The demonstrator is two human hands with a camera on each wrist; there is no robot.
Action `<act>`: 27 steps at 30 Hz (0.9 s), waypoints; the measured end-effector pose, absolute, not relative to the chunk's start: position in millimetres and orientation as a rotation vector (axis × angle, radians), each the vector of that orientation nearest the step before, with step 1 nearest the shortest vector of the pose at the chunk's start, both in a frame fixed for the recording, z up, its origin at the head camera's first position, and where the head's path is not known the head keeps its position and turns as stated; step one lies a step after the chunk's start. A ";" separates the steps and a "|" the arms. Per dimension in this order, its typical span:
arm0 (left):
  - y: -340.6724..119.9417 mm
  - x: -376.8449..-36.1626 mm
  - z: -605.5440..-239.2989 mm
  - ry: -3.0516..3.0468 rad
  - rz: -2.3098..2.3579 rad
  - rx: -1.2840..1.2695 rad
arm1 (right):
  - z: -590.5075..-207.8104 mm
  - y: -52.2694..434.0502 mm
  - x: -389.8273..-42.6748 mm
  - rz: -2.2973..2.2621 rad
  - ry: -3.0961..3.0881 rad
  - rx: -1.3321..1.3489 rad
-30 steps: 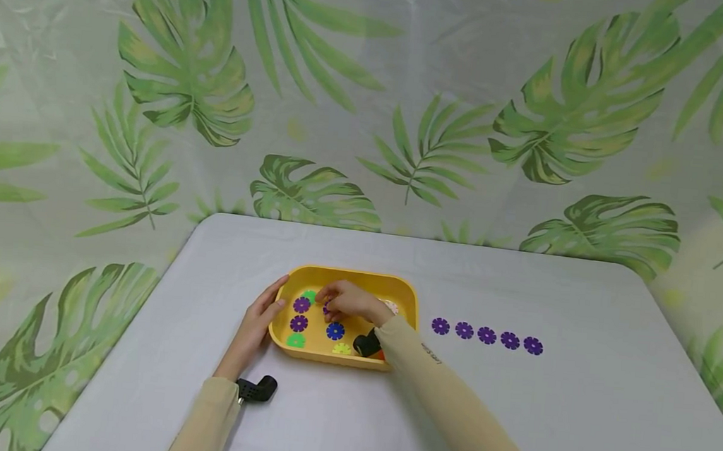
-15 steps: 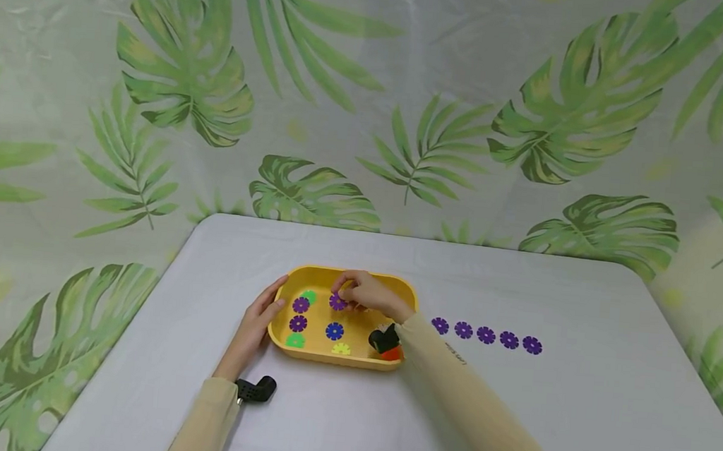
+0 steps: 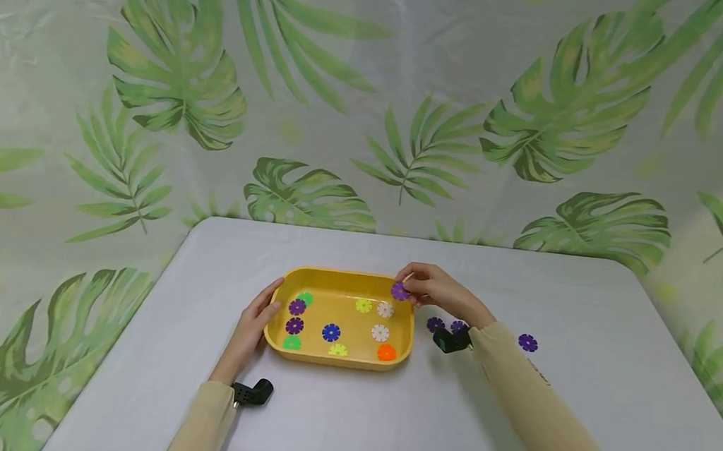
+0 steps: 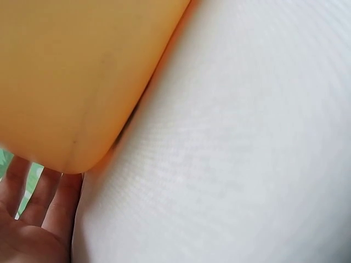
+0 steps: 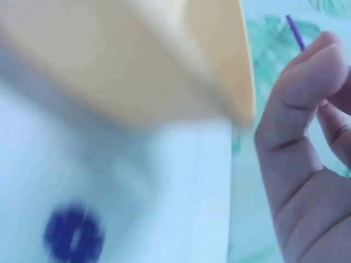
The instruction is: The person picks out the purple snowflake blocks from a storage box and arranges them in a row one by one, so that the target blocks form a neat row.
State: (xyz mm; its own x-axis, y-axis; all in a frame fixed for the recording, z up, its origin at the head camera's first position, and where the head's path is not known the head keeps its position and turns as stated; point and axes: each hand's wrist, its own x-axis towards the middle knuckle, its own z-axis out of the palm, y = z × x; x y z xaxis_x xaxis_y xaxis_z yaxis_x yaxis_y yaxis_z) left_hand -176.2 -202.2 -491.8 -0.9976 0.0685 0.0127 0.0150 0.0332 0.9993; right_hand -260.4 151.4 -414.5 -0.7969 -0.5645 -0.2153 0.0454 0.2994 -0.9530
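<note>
Right hand (image 3: 436, 289) raised just past the tray's far right corner, fingers curled, pinching a purple flower disc (image 3: 400, 291) between thumb and fingertips; forearm in a tan sleeve stretched back toward the body across the counter (image 3: 511, 435). In the right wrist view, disc seen edge-on as a thin purple line (image 5: 295, 32) above the fingertips (image 5: 321, 60), with the tray's yellow wall just beside the hand.

Left hand (image 3: 257, 316) laid flat against the left outer wall of the yellow tray (image 3: 345, 276), fingers straight and relaxed, thumb near the rim, gripping nothing. In the left wrist view, fingers (image 4: 52, 192) seen touching the tray's rounded corner (image 4: 77, 109) where it met the counter.

Between the 2 hands, inside the tray: 2 purple discs (image 3: 295, 316) and a green disc (image 3: 305, 297) nearest the left hand, another green one (image 3: 291, 343) at the near left corner, a blue disc (image 3: 330, 333) in the middle, a yellow disc (image 3: 337, 350) at the near wall, another yellow one (image 3: 364, 305) farther back, 2 white discs (image 3: 382, 320) and an orange disc (image 3: 386, 353) toward the right hand.

Under and beyond the right wrist, a row of purple discs (image 3: 436, 324) on the counter, partly hidden by the wrist and its black wrist camera (image 3: 451, 341); 1 more purple disc (image 3: 527, 342) showing past the sleeve. A second black camera (image 3: 253, 392) at the left wrist.
</note>
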 end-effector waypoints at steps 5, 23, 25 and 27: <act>-204.4 -179.8 -504.3 2.269 2.144 0.088 | -427.4 203.5 -256.7 -1.548 2.111 -0.362; -203.6 -179.6 -502.7 2.266 2.147 0.082 | -479.9 375.0 -199.1 -1.664 2.287 -0.041; -203.7 -179.9 -502.9 2.266 2.138 0.085 | -481.9 383.6 -195.6 -1.648 2.322 -0.028; -203.5 -180.1 -503.0 2.265 2.135 0.083 | -483.3 389.9 -193.6 -1.608 2.372 -0.032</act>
State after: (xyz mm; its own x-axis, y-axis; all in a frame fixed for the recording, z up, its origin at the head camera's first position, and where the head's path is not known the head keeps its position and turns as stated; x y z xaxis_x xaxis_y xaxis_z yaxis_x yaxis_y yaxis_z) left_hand -180.1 -203.5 -503.0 -0.9982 0.0577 0.0165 0.0199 0.0586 0.9981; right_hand -193.6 389.9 -483.3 -0.9620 -0.1706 -0.2130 0.1347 0.3823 -0.9142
